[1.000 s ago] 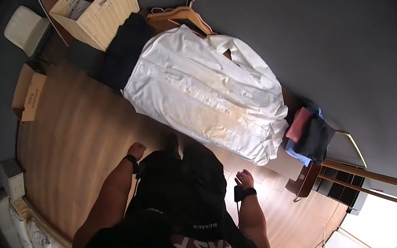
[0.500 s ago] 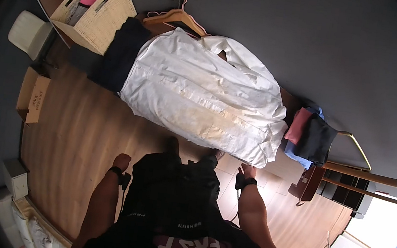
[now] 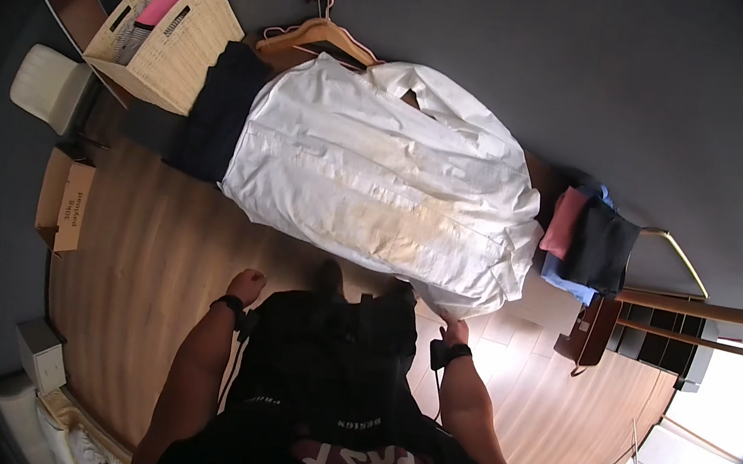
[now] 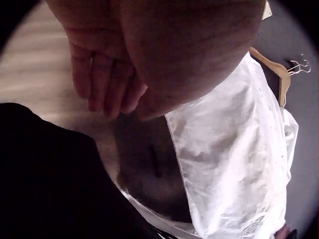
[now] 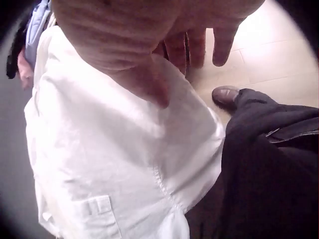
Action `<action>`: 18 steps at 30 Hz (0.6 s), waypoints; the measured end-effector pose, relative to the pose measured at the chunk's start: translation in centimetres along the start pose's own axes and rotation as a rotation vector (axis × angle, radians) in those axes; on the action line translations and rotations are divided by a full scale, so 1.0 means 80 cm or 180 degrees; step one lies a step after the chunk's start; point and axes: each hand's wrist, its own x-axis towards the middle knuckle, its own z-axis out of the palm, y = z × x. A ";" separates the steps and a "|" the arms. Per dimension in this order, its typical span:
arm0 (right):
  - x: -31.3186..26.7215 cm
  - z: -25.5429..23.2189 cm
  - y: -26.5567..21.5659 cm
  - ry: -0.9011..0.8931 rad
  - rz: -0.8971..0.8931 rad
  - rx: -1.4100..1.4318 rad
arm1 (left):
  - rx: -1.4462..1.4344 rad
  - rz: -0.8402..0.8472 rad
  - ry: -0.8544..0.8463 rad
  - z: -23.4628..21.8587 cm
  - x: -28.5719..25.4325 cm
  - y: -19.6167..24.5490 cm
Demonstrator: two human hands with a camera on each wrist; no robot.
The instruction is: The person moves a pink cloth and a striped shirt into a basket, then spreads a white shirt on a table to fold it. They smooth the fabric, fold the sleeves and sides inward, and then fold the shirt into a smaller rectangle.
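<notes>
A white button shirt [image 3: 380, 159] lies spread out flat, with yellowish stains down its front. At its near right edge, my right hand [image 3: 454, 333] grips the cloth. In the right wrist view the thumb [image 5: 154, 92] lies over the white fabric, with fingers on the far side of the fold, partly hidden. A short stretch of shirt is drawn toward my body there. My left hand [image 3: 246, 286] hangs beside my left thigh, holding nothing, its fingers [image 4: 99, 84] loosely bent. The shirt's hem is a little way off from it.
Hangers [image 3: 322, 33] lie beyond the shirt, and dark folded cloth [image 3: 215, 111] is at its left. A wicker basket [image 3: 171, 50] with clothes stands farther left. Folded garments [image 3: 597, 246] are stacked on the right. A cardboard box [image 3: 64, 204] and a chair [image 3: 51, 88] stand at the left.
My right hand has come up to the shirt's near right edge and taken hold of it, pulling that part slightly toward me. My left hand swung outward, then back in, still empty.
</notes>
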 end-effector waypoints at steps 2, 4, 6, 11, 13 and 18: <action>-0.046 0.009 -0.052 0.0183 0.0451 0.0793 | -0.0248 0.0135 0.0012 0.003 0.000 0.009; -0.051 0.013 -0.058 0.0200 0.0092 0.0941 | -0.0356 0.0537 0.0087 0.004 0.000 0.039; -0.069 0.015 -0.072 0.0190 -0.0019 0.1180 | -0.0396 0.1030 -0.0048 0.007 -0.009 0.080; -0.114 0.013 -0.117 -0.0159 -0.0317 0.1913 | -0.0016 0.2312 -0.0639 0.041 -0.031 0.181; -0.160 0.020 -0.179 -0.0293 -0.0399 0.2274 | -0.0062 0.2453 -0.1240 0.050 -0.055 0.233; -0.194 0.025 -0.236 -0.0739 -0.0397 0.2648 | 0.0585 0.3093 -0.1709 0.106 -0.091 0.320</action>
